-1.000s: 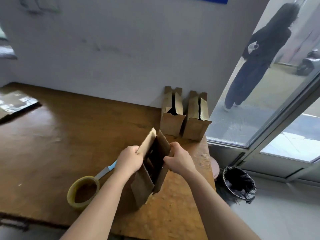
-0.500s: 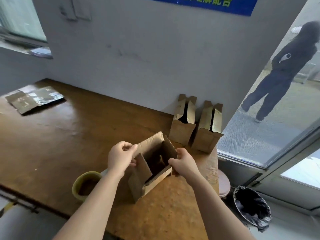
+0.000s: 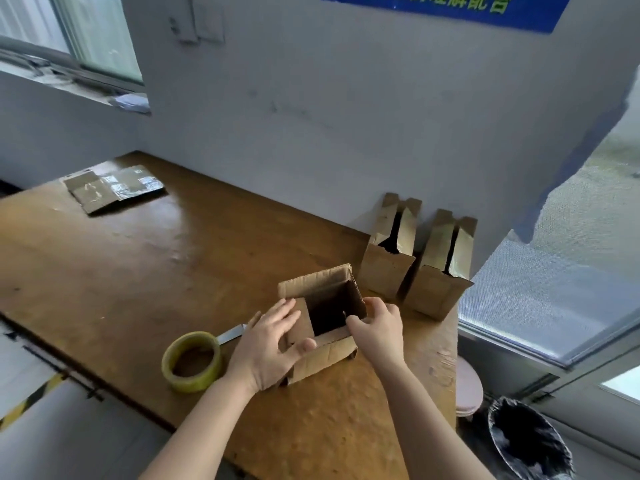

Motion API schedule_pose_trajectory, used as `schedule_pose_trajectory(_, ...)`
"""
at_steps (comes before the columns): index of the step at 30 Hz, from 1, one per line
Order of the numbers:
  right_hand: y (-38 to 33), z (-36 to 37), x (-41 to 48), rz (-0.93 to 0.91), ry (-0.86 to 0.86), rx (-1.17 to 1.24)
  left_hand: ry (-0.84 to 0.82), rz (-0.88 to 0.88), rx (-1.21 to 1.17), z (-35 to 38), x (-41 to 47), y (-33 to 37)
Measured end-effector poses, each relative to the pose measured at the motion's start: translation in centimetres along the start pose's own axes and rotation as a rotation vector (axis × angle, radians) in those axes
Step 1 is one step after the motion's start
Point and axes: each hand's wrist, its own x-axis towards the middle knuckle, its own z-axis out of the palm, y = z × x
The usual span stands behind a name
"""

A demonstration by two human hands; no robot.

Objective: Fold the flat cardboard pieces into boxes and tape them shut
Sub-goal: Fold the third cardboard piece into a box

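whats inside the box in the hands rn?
The open box shows only a dark cavity with bare cardboard walls; nothing visible inside. The left hand presses one flap inward, the right hand grips the opposite edge. The bottom is lost in shadow.

Left hand [image 3: 266, 348] presses a flap on the cardboard box [image 3: 329, 355]; right hand [image 3: 381, 327] grips it.

Wooden tabletop [image 3: 104, 271] is standing against a grey wall [image 3: 311, 98] bearing a blue sign [image 3: 450, 8]; daylight is entering through a window [image 3: 97, 36] at left and glazing [image 3: 554, 289] at right
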Motion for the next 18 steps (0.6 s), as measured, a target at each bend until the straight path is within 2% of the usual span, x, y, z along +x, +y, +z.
schedule_pose_trajectory(5,0.3,0.2,-0.1,-0.133,-0.037,0.068,-0.153,-0.091,0.172,-0.5,1.0,-0.8)
schedule_pose_trajectory(9,0.7,0.0,-0.1,-0.196,-0.048,0.006,-0.188,-0.126,0.262,-1.0,1.4,-0.8)
schedule_pose_trajectory(13,1.3,-0.2,-0.1,-0.360,-0.028,-0.120,-0.292,-0.098,0.299,-1.3,2.0,-0.6)
schedule_pose_trajectory(18,1.5,-1.1,-0.3,-0.513,-0.131,-0.260,-0.185,-0.164,0.135,-0.5,2.2,-0.5)
